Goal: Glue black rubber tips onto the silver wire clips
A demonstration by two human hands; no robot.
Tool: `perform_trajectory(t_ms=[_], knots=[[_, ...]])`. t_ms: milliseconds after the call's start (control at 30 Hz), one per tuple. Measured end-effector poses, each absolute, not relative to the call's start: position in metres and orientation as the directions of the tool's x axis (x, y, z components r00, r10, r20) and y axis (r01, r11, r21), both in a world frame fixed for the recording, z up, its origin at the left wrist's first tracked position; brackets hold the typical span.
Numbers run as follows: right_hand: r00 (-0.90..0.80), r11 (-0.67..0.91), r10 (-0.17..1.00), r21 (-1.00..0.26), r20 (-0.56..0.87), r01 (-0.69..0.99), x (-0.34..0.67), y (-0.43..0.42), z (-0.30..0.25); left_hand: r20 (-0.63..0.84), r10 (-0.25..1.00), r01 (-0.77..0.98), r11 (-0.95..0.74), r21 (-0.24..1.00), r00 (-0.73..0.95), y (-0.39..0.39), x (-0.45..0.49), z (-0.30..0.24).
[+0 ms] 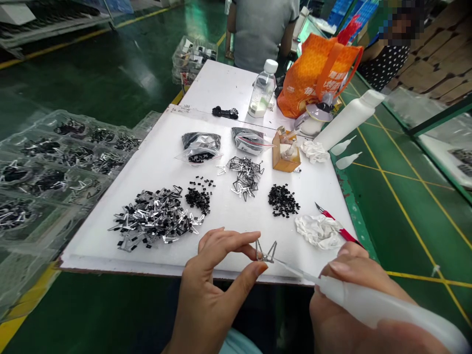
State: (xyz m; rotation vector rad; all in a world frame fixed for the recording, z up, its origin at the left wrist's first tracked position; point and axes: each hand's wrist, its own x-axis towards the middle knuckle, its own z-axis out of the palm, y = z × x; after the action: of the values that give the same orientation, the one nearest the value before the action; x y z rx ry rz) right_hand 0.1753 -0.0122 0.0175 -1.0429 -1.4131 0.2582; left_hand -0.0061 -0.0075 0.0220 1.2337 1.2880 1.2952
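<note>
Between thumb and fingers, my left hand (pixel 217 280) pinches a small bent metal clip (pixel 267 251) shaped like a W, just beyond the table's front edge. My right hand (pixel 357 290) is wrapped round a white squeeze bottle (pixel 391 307) with a long thin nozzle. The nozzle tip is at the lower part of the clip; whether it touches cannot be made out. Beyond my hands lie a heap of metal clips with black pieces (pixel 155 216), a pile of bare metal clips (pixel 246 177) and two piles of small black pieces, one left (pixel 199 199) and one right (pixel 283 200).
Crumpled white tissue (pixel 319 231) and a red-handled craft knife (pixel 339 225) lie at right. Farther back are two plastic bags (pixel 201 145), a small brown box (pixel 285 157), bottles (pixel 262 91) and an orange bag (pixel 313 73). Clear trays (pixel 51 191) stand left; two people are ahead.
</note>
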Motion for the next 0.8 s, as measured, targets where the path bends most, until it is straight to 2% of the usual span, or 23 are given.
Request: perform_trajectory(t_ms=[67, 200, 333, 800], knots=[[0.199, 0.599, 0.675, -0.686, 0.710, 0.414, 0.172, -0.011, 0.018, 0.060, 0.994, 0.049, -0.056, 0.997, -0.091, -0.008, -0.006, 0.022], [0.413, 0.443, 0.715, -0.822, 0.565, 0.357, 0.165, -0.011, 0.020, 0.066, 0.994, 0.051, -0.062, 0.997, -0.082, -0.009, -0.005, 0.021], [0.140, 0.669, 0.642, -0.640, 0.754, 0.378, 0.176, -0.005, 0.017, 0.065, 0.995, 0.046, -0.061, 0.997, -0.080, -0.009, -0.005, 0.020], [0.191, 0.679, 0.601, -0.622, 0.776, 0.390, 0.173, 0.004, 0.023, 0.068, 0.994, 0.047, -0.064, 0.997, -0.083, -0.008, -0.006, 0.020]])
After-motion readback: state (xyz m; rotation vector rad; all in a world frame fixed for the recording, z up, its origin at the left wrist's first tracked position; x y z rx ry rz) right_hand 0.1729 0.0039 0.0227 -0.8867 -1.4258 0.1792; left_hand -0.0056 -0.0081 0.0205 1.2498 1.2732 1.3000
